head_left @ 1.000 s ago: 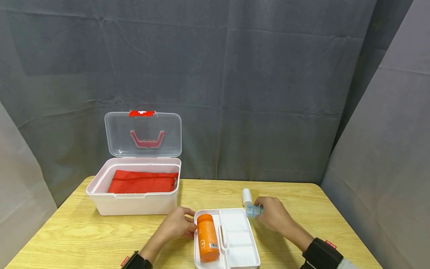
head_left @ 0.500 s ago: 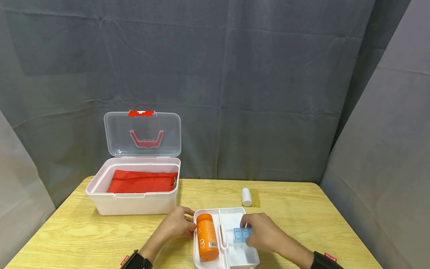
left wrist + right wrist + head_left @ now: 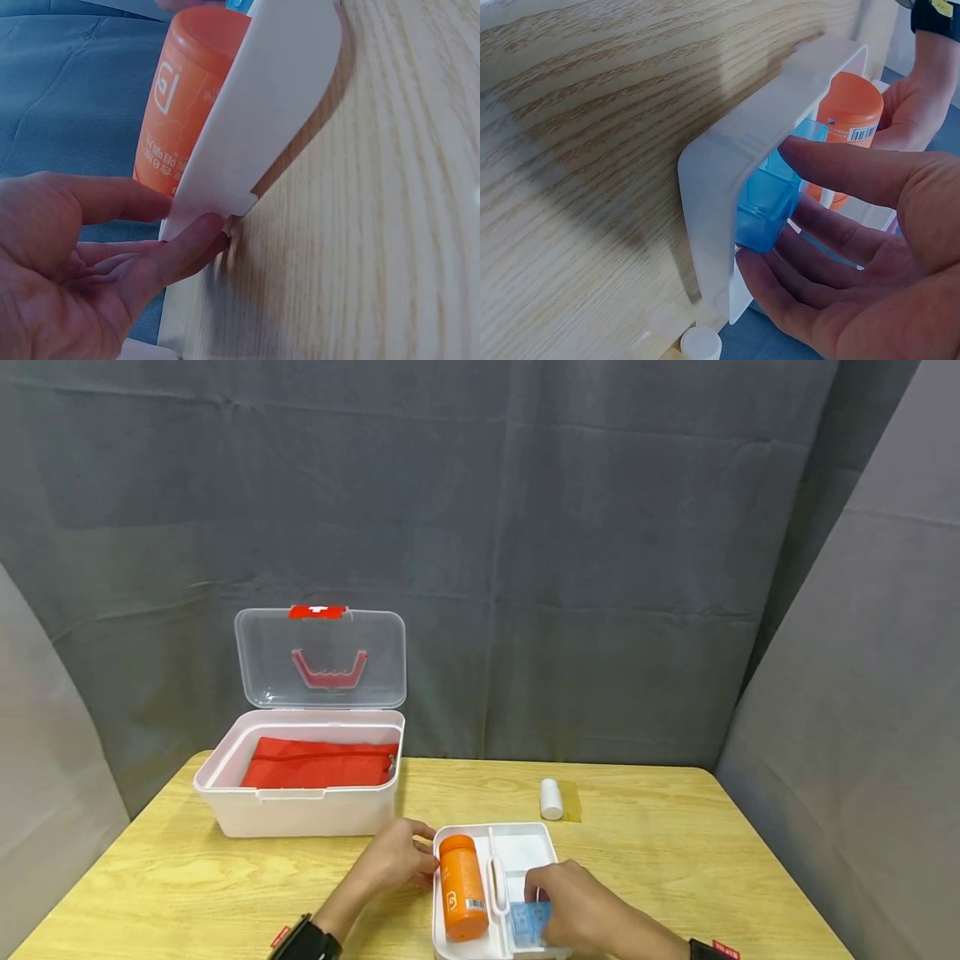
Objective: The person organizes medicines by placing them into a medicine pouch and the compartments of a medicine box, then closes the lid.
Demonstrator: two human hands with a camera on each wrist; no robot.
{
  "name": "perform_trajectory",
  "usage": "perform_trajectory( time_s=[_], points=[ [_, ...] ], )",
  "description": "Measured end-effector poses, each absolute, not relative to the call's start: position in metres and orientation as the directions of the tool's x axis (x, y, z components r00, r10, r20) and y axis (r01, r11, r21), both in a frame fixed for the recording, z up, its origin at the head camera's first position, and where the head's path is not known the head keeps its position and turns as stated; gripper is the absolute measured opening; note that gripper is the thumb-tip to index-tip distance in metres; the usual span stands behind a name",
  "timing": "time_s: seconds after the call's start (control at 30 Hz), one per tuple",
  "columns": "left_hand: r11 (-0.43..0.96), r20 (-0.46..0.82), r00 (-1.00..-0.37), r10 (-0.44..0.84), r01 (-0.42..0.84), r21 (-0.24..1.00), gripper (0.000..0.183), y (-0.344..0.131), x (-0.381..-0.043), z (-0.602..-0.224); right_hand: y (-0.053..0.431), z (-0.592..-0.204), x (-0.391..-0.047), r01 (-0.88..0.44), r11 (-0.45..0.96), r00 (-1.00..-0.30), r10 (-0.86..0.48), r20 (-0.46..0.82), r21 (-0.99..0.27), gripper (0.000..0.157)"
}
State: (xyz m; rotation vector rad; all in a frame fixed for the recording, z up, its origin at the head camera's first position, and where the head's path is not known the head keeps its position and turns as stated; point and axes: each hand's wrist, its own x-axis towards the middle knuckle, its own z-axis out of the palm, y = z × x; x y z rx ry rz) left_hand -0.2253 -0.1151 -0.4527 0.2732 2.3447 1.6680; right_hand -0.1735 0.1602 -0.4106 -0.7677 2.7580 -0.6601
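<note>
The white divided tray lies near the front of the table. My left hand holds its left rim, with fingertips on the edge and outer wall in the left wrist view. An orange bottle lies on its side in the tray's long left compartment. My right hand grips a translucent blue pill box low in the tray's right side; in the right wrist view thumb and fingers span the pill box. The fingers partly cover it, so I cannot tell whether it touches the tray floor.
A white storage box with its clear lid raised stands at the back left, holding a red zip pouch. A small white bottle lies beside a yellowish flat piece behind the tray. Grey curtain surrounds the table.
My right hand has carried the blue pill box from beside the small white bottle, leftward and toward me, into the tray's right side. The left hand has stayed at the tray's rim.
</note>
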Motion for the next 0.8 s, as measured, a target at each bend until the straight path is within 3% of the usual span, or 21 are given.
perform_trajectory(
  time_s=[0.8],
  points=[
    [0.332, -0.093, -0.95, 0.299, 0.012, 0.943, 0.047, -0.1152, -0.2261, -0.4527, 0.1579, -0.4032, -0.1765, -0.394, 0.803, -0.86, -0.494, -0.129, -0.447, 0.036]
  ],
)
